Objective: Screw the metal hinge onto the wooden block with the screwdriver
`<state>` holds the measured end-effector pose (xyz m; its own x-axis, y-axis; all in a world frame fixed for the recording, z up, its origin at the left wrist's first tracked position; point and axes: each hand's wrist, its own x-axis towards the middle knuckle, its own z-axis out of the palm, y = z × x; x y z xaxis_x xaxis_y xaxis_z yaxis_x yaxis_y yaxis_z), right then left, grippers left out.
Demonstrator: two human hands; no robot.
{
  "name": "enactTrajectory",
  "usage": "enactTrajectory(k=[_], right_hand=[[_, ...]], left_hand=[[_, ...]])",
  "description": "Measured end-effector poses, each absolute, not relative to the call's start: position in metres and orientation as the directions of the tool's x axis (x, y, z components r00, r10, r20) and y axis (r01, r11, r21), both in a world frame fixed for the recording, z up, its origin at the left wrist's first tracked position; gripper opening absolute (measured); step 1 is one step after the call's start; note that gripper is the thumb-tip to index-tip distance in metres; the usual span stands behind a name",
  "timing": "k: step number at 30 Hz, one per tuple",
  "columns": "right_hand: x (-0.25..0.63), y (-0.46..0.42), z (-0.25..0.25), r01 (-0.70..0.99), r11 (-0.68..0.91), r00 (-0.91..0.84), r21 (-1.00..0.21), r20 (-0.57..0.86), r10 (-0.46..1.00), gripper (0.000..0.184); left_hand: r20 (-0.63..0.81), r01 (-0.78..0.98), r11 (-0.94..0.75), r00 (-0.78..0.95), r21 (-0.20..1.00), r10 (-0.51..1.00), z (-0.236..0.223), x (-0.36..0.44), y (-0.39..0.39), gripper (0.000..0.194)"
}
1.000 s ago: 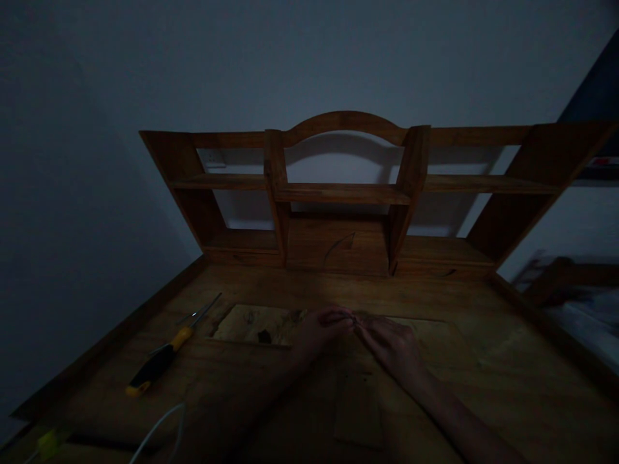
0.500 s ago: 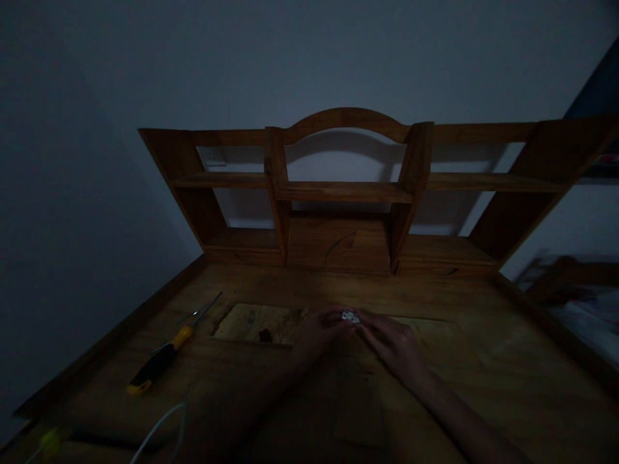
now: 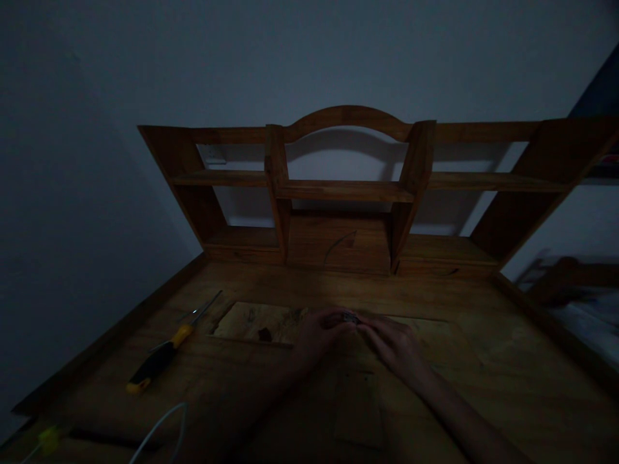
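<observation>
Both of my hands meet over the middle of the wooden desk, gripping one small part between their fingertips. That small metallic-looking piece [image 3: 350, 318] is dark on the side facing me, and its kind is too small to tell. My left hand [image 3: 316, 330] pinches its left end, thumb and fingers closed. At the right end, my right hand [image 3: 394, 340] has its thumb and fingers closed on it too. A screwdriver with a black and yellow handle [image 3: 157, 362] lies on the left of the desk, its shaft pointing away from me.
A wooden shelf unit [image 3: 345, 191] stands along the back of the desk [image 3: 464, 386]. Thin metal tools lie beside the screwdriver. A white cable [image 3: 157, 425] and a blurred yellow object [image 3: 48, 439] are at the lower left. Pale worn patches [image 3: 261, 322] mark the desktop.
The small piece has been turned in my fingers: its light face with dark spots showed before, and now a darker side does. My hands have barely shifted.
</observation>
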<state>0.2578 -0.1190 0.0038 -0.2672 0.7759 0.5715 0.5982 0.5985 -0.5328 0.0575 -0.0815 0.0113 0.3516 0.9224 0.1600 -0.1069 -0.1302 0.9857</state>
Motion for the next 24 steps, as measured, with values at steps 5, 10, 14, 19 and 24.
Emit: enactTrajectory(k=[5,10,14,19,24], right_hand=[[0.258,-0.120,0.006,0.603,0.617,-0.295,-0.506,0.577,0.761,0.029],[0.258,-0.119,0.005,0.602,0.598,-0.256,-0.530,0.581,0.772,0.025],[0.259,-0.116,-0.002,0.613,0.532,-0.158,-0.585,0.568,0.807,0.019],[0.258,-0.117,-0.003,0.609,0.485,-0.134,-0.628,0.521,0.843,0.019],[0.257,-0.119,0.003,0.586,0.559,-0.193,-0.586,0.569,0.799,0.022]], left_hand=[[0.164,-0.098,-0.137,0.363,0.986,0.917,0.009,0.057,-0.081,0.022],[0.153,-0.124,-0.114,0.370,0.986,0.916,0.003,0.058,-0.080,0.029],[0.105,-0.078,-0.084,0.335,0.993,0.937,-0.002,0.059,-0.081,0.030],[0.092,-0.057,-0.078,0.314,0.995,0.945,-0.008,0.060,-0.081,0.028],[0.109,-0.077,-0.090,0.293,0.993,0.950,0.000,0.059,-0.082,0.029]])
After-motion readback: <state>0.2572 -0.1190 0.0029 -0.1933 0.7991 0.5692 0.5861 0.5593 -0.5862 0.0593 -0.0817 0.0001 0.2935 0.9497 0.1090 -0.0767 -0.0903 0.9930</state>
